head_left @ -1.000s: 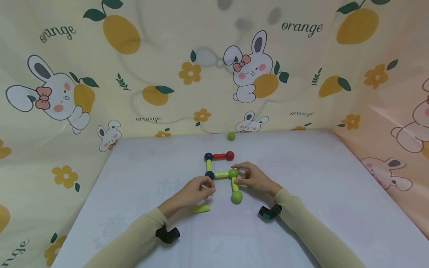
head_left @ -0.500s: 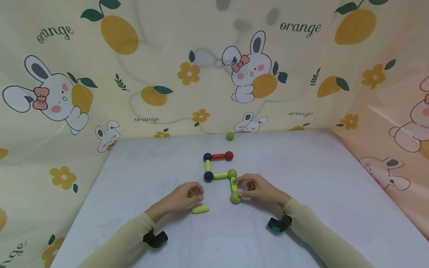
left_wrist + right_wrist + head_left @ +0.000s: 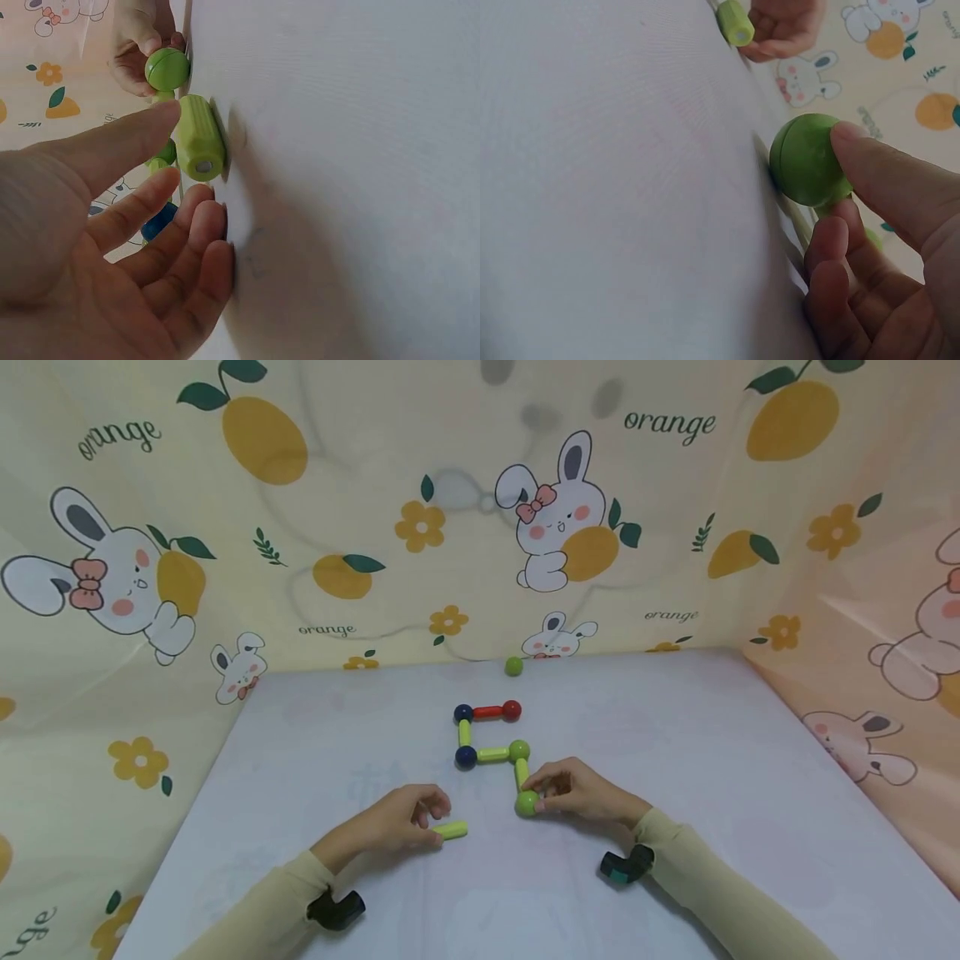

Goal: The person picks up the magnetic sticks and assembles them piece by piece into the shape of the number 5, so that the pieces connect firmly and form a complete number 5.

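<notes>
My right hand [image 3: 588, 792] pinches the near green ball [image 3: 808, 159] between thumb and fingers. A yellow-green rod [image 3: 522, 774] runs from that ball back to another green ball [image 3: 519, 749]. From there a second rod [image 3: 493, 754] leads left to a dark blue ball [image 3: 466, 757], and a third rod [image 3: 464, 733] goes up to another blue ball [image 3: 463, 714]. A red rod [image 3: 487, 712] ends the chain at a red ball [image 3: 512, 710]. My left hand [image 3: 397, 818] has its fingers spread beside a loose yellow-green rod [image 3: 200, 139], its thumb close to it; whether they touch, I cannot tell.
A single green ball [image 3: 513, 666] sits at the back of the white table [image 3: 637, 710], by the printed cloth backdrop [image 3: 465, 568]. Black wrist cameras [image 3: 336, 910] sit on both sleeves.
My left hand has moved from the near blue ball down and left to the loose rod. My right hand has slid from the upper green ball toward me to the near green ball.
</notes>
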